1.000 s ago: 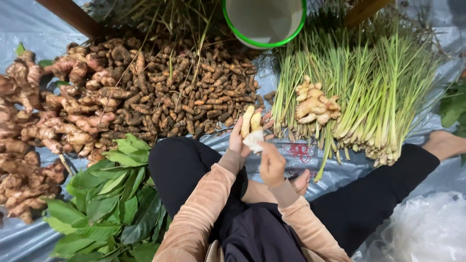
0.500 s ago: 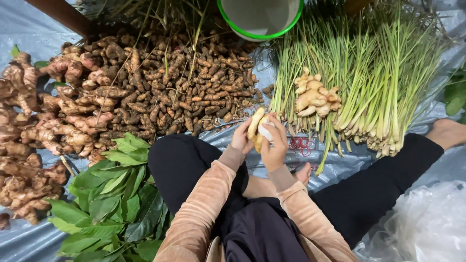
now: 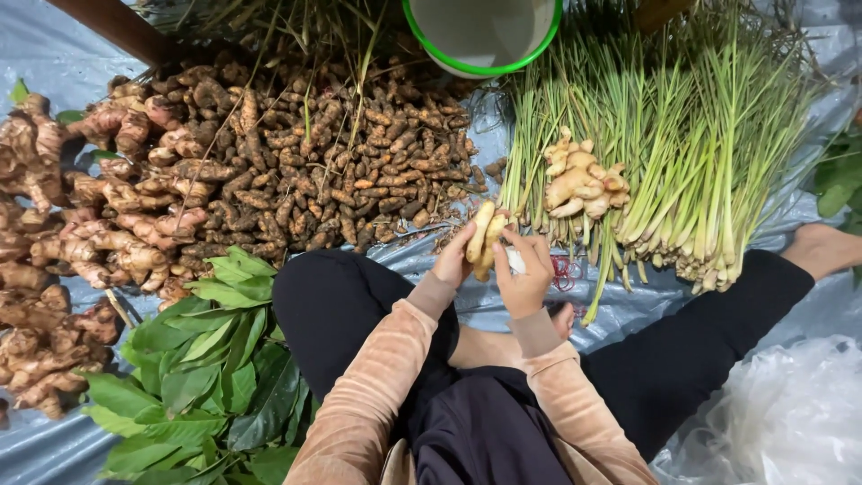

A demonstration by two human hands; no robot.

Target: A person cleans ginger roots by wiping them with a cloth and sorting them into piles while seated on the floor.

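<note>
Ginger root (image 3: 483,241), pale yellow and knobbly, is held above the lap between both hands, over the blue-grey plastic sheet (image 3: 503,296) spread on the ground. It is gripped from the left by the left hand (image 3: 453,262), fingers closed round its lower part. The right hand (image 3: 525,274) is curled against its right side, and a small white object (image 3: 515,260) is seen in that hand; what it is cannot be told. Both forearms are bent inward from the body, in peach-coloured sleeves, wrists raised. Black-trousered legs are spread wide; a bare foot (image 3: 822,247) is seen at far right.

Just beyond the hands a heap of small brown rhizomes (image 3: 359,171) is piled. To its left, larger pinkish-brown roots (image 3: 81,233) are stacked along the sheet's edge. A bundle of green leaves (image 3: 206,368) lies beside the left knee. Lemongrass stalks (image 3: 700,153) are laid out at right, with a small pile of peeled ginger pieces (image 3: 579,180) resting on them. Red rubber bands (image 3: 566,269) lie on the sheet just right of the right hand. A green-rimmed bucket (image 3: 485,36) stands at the top. Clear plastic bag (image 3: 781,422) is bunched at lower right. Nothing stands between the hands and the heaps.
</note>
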